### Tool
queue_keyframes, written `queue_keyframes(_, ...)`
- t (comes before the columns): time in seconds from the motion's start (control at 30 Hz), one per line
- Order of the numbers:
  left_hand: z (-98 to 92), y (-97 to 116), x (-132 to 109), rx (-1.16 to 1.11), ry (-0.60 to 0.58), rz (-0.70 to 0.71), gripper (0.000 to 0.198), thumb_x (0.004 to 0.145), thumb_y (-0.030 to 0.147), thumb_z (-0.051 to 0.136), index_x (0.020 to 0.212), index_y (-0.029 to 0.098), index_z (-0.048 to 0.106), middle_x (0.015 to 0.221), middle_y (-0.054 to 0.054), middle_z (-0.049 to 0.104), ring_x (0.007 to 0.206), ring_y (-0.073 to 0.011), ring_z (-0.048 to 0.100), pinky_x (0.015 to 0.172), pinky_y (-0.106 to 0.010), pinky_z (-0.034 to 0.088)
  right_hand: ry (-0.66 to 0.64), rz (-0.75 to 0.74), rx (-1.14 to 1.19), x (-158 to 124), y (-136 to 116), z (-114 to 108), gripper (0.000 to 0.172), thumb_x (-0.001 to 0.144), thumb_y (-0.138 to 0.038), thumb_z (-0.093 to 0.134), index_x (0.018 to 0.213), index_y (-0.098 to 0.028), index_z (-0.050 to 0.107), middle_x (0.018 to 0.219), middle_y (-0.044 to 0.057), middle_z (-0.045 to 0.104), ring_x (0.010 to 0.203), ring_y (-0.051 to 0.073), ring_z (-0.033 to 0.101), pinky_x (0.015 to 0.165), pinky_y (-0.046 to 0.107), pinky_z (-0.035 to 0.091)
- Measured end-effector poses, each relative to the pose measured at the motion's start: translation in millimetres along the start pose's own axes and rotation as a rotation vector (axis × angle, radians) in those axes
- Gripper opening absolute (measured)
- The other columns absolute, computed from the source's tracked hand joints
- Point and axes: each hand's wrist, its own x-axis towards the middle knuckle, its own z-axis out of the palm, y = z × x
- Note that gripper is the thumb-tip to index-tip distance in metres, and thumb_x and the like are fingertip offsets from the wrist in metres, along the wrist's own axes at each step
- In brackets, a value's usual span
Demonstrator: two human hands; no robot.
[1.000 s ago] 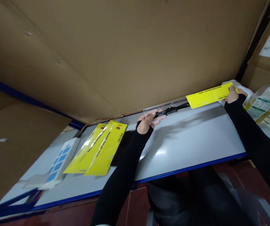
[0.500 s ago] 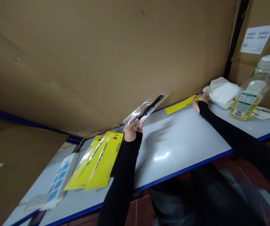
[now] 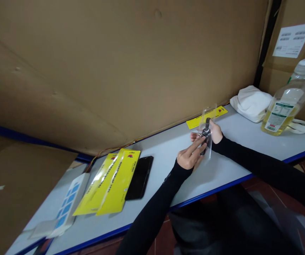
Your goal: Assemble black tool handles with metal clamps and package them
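Both hands meet above the white table [image 3: 229, 156] on a clear plastic sleeve [image 3: 208, 122] with a black tool inside. My left hand [image 3: 191, 156] grips its lower end, fingers pinched on it. My right hand [image 3: 214, 131] holds the sleeve from the right side near its middle. A yellow card [image 3: 216, 114] lies flat on the table just behind the hands, against the cardboard wall.
Two yellow packaged cards [image 3: 109, 182] and a black phone [image 3: 139, 177] lie to the left, with a blue-and-white pack [image 3: 66, 205] beyond them. A white cloth [image 3: 250, 102] and a bottle of yellow liquid [image 3: 285, 102] stand at the right. Cardboard sheets [image 3: 120, 63] wall the back.
My right hand left the yellow card on the table and came back to the sleeve. My left hand carried the sleeve rightward to meet it, uncovering the phone.
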Motion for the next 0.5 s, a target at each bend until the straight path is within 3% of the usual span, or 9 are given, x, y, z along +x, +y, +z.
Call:
queue_keyframes(0.03, -1.9, 2.0, 2.7, -0.012, 0.014, 0.017, 0.029, 0.095, 0.031, 0.075, 0.122, 0.021, 0.079, 0.139, -0.014, 0.072, 0.124, -0.0283, 0.073, 0.1, -0.036, 0.066, 0.015, 0.067, 0.035, -2.2, -2.9, 1.7, 0.06, 0.107, -0.059, 0.027, 0.104, -0.013, 0.065, 0.068, 0.012, 0.068, 0.072, 0.033, 0.072, 0.067, 0.051, 0.065)
queue_keyframes(0.1, -6.8, 0.2, 8.1, -0.117, 0.12, -0.108, 0.031, 0.091, 0.04, 0.08, 0.117, 0.023, 0.08, 0.132, -0.013, 0.077, 0.117, -0.0289, 0.077, 0.093, -0.038, 0.069, 0.078, 0.175, 0.003, -4.0, -8.5, 1.7, 0.048, 0.109, -0.052, 0.032, 0.101, -0.015, 0.062, 0.064, 0.009, 0.066, 0.066, 0.029, 0.072, 0.064, 0.046, 0.065)
queue_keyframes(0.23, -29.1, -30.3, 17.0, -0.47, 0.406, -0.693, 0.046, 0.083, 0.064, 0.08, 0.092, 0.019, 0.08, 0.111, -0.015, 0.082, 0.106, -0.0355, 0.08, 0.067, -0.041, 0.072, 0.165, 0.252, -0.122, 2.3, -12.5, -7.1, 0.029, 0.11, -0.037, 0.035, 0.099, -0.016, 0.052, 0.06, 0.004, 0.06, 0.058, 0.024, 0.07, 0.061, 0.042, 0.066)
queue_keyframes(0.33, -67.3, -65.4, 18.4, -0.7, 0.491, -1.074, 0.048, 0.068, 0.053, 0.094, 0.085, 0.012, 0.074, 0.112, -0.021, 0.081, 0.111, -0.0452, 0.076, 0.057, -0.039, 0.069, 0.195, 0.227, -0.232, 9.2, -14.4, -16.5, 0.023, 0.109, -0.035, 0.042, 0.098, -0.017, 0.051, 0.058, 0.001, 0.059, 0.049, 0.02, 0.064, 0.051, 0.038, 0.063)
queue_keyframes(0.43, -109.8, -91.6, 13.2, -0.741, 0.529, -1.215, 0.04, 0.074, 0.038, 0.091, 0.097, 0.01, 0.074, 0.123, -0.027, 0.076, 0.119, -0.049, 0.072, 0.06, -0.039, 0.067, 0.172, 0.196, -0.357, 12.5, -15.9, -24.6, 0.017, 0.104, -0.031, 0.055, 0.095, -0.017, 0.053, 0.058, 0.0, 0.059, 0.042, 0.016, 0.056, 0.038, 0.031, 0.054)
queue_keyframes(0.5, -127.5, -100.1, 7.9, -0.7, 0.633, -1.236, 0.04, 0.082, 0.038, 0.085, 0.107, 0.011, 0.072, 0.123, -0.026, 0.076, 0.119, -0.0451, 0.073, 0.072, -0.046, 0.067, 0.141, 0.181, -0.427, 12.8, -13.9, -29.2, 0.016, 0.101, -0.029, 0.061, 0.095, -0.017, 0.055, 0.059, 0.0, 0.06, 0.042, 0.015, 0.054, 0.036, 0.03, 0.052)
